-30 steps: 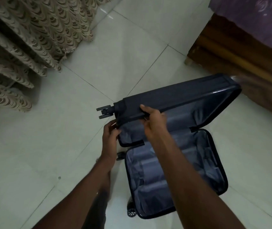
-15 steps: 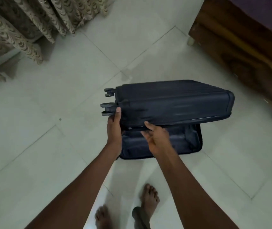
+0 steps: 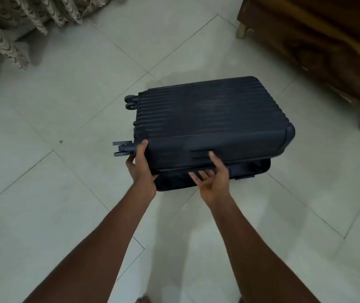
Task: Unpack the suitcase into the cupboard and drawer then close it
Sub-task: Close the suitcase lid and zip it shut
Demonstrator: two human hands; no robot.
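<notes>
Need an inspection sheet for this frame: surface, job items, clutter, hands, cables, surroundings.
Surface: pale tiled floor, one small dark speck on it.
Job's things: dark navy ribbed hard-shell suitcase lies flat on the floor; upper shell lowered almost onto the lower half, a gap left along the near edge; wheels point left. Nothing seen in the gap.
Clutter: nothing seen.
Hands: left hand grips the near-left corner of the upper shell by the wheel; right hand holds the near edge, thumb on top, fingers underneath in the gap.
Cables: nothing seen.
Surroundings: beige patterned curtain at upper left; brown wooden furniture on legs at upper right.
</notes>
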